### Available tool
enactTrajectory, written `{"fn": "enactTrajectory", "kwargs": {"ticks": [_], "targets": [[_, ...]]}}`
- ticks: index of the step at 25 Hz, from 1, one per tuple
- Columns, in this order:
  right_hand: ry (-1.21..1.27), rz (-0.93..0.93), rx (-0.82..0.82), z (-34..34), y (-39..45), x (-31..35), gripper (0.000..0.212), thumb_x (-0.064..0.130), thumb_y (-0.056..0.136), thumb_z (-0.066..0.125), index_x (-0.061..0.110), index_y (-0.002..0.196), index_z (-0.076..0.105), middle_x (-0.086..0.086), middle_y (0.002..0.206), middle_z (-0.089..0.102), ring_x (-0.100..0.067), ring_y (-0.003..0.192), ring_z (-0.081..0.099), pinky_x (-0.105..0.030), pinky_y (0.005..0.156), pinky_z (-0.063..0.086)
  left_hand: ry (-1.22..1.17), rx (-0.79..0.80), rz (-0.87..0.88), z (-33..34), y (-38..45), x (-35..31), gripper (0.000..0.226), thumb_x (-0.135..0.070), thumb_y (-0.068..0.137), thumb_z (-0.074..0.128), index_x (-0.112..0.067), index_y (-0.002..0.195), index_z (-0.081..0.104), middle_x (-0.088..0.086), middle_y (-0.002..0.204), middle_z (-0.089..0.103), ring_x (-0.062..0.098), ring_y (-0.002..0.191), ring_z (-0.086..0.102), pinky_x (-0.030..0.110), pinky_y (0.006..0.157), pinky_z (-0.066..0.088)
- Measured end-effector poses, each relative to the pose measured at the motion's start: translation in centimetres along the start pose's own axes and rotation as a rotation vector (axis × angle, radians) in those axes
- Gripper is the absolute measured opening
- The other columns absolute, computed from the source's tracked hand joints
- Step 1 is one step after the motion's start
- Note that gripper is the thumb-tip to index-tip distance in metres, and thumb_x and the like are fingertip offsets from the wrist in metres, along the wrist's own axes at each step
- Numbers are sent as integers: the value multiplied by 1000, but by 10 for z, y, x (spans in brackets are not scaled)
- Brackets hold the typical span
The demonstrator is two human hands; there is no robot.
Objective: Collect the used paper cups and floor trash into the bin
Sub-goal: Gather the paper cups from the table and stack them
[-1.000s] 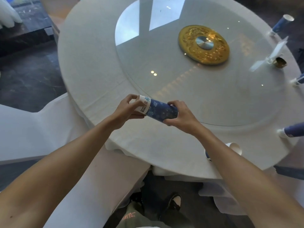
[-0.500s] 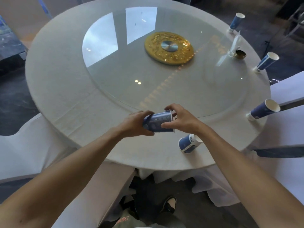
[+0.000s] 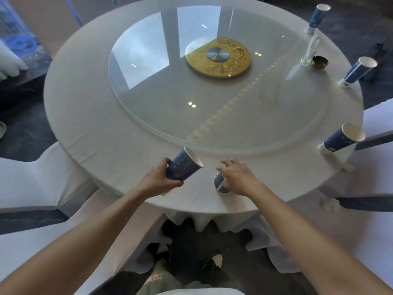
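My left hand grips a blue paper cup by its lower part, tilted with the mouth up and to the right, above the near edge of the round white table. My right hand covers the top of a second blue cup standing near the table's front edge, fingers curled around its rim. Three more blue cups stand along the right rim: one near, one further back, one at the far right. No bin is in view.
A glass turntable with a gold centre disc fills the table's middle. A clear card stand and a small brass dish sit at the right. White-covered chairs flank me at left and right.
My hands have separated: the left keeps the stacked cup alone, and the right has moved down to the cup standing on the table. The view has pulled back from the table.
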State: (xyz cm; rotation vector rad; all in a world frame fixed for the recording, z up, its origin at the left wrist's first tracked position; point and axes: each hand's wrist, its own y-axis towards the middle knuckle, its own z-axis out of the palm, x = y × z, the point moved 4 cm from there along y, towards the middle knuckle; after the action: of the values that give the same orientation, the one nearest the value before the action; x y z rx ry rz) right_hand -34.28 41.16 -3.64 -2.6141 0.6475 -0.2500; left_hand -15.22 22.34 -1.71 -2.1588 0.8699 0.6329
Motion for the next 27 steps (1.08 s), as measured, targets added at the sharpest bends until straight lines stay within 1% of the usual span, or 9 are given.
{"fn": "enactTrajectory", "kwargs": {"ticks": [2,4,8,12,16,19,20,23,27], "targets": [[-87,44,-33,4,-5,-11,46,26,90,65,18,134,55,-8,143,49,-29,135,40,-40,99,44,-6,-12,-3,7,-4,-4,61,-36,76,84,-26,123,46,-5,103,64,12,87,66,27,65,51],[-99,139,-35,3,-14,-30,42,19,91,64,15,131,52,-8,135,50,-30,127,46,-38,92,46,-6,-15,-5,17,-6,-12,61,-37,77,84,-25,123,46,-8,102,62,10,88,65,28,66,50],[-116,343,78,15,-33,-68,55,27,92,65,15,140,42,-8,138,52,-29,126,56,-38,96,47,12,28,12,38,0,-30,58,-36,76,84,-24,119,47,-7,104,62,8,88,64,28,67,51],[95,497,175,51,-50,-100,62,32,84,69,15,137,42,-10,134,57,-31,123,57,-42,94,48,26,95,39,55,30,-55,56,-34,72,84,-24,117,51,-5,105,64,13,90,67,34,73,56],[510,666,99,54,-75,-135,69,36,75,77,12,130,42,-12,127,54,-32,113,60,-42,89,54,73,158,74,72,67,-85,58,-40,65,84,-27,113,53,-6,103,66,14,90,66,35,75,54],[998,755,-153,28,-88,-163,72,22,77,81,7,131,36,-12,124,55,-23,97,61,-35,72,54,97,243,140,92,88,-116,56,-41,62,82,-27,107,53,-5,102,65,15,89,65,35,71,53],[1176,754,-267,17,-90,-169,73,15,79,81,8,134,33,-12,125,57,-20,96,61,-34,71,54,98,274,173,99,95,-127,55,-40,62,82,-26,106,53,-3,102,64,16,90,65,36,73,53],[1562,671,-587,-6,-92,-181,87,4,78,83,15,145,28,-8,128,61,-23,110,67,-51,93,58,150,329,272,119,110,-155,51,-37,63,85,-24,103,55,-1,103,65,19,92,65,38,77,55],[1795,575,-736,-21,-95,-188,83,-2,80,81,21,145,34,-3,133,65,-22,121,65,-54,103,52,175,385,354,143,114,-187,55,-37,64,87,-28,106,54,-4,104,64,20,94,65,38,79,55]]}}
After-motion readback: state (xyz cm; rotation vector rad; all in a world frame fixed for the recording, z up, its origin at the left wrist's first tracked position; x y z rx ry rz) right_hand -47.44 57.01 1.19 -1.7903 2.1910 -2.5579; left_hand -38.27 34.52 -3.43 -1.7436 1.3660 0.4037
